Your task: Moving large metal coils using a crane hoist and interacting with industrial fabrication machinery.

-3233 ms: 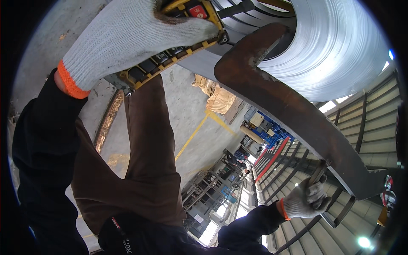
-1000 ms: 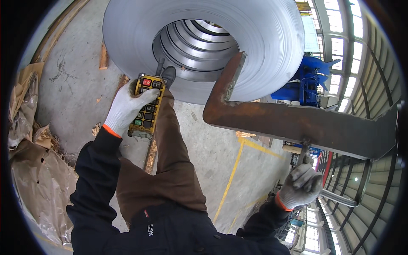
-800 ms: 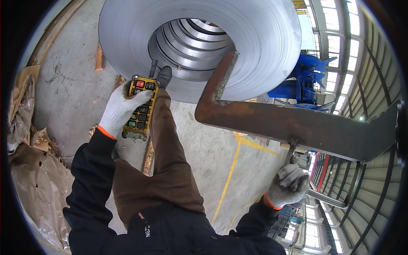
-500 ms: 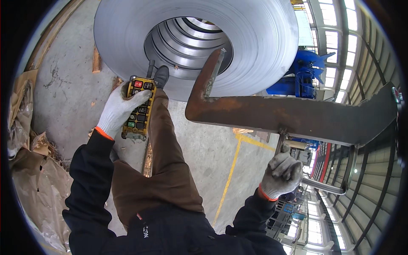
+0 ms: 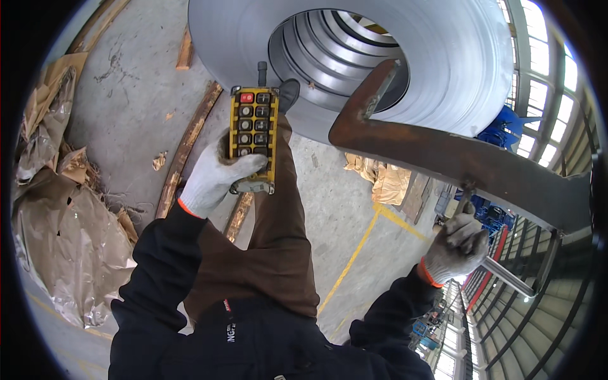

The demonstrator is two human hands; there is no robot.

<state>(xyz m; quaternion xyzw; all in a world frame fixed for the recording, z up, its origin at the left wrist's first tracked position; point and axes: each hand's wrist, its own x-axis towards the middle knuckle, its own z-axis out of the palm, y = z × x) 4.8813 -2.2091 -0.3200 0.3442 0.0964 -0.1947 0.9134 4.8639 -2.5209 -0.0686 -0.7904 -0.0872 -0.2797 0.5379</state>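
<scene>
My left hand, in a white knit glove, is wrapped round a yellow remote control with rows of dark buttons and one red button. The thumb lies across its lower buttons. My right hand, in a soiled grey-white glove, is closed round a metal handle bar fixed under a large rusty steel lifting hook. The hook's upturned tip stands in front of the bore of a big steel coil. How far the tip is from the coil I cannot tell.
My shoe is close to the coil's lower edge. Wooden strips lie on the concrete floor. Crumpled brown wrapping spreads at left, more paper under the hook. A yellow floor line runs nearby. Blue machinery stands behind.
The view has shifted, so coil and hook appear farther right. My left thumb has moved from the remote's upper buttons to its lower ones, and the remote is more upright. My right hand keeps its hold.
</scene>
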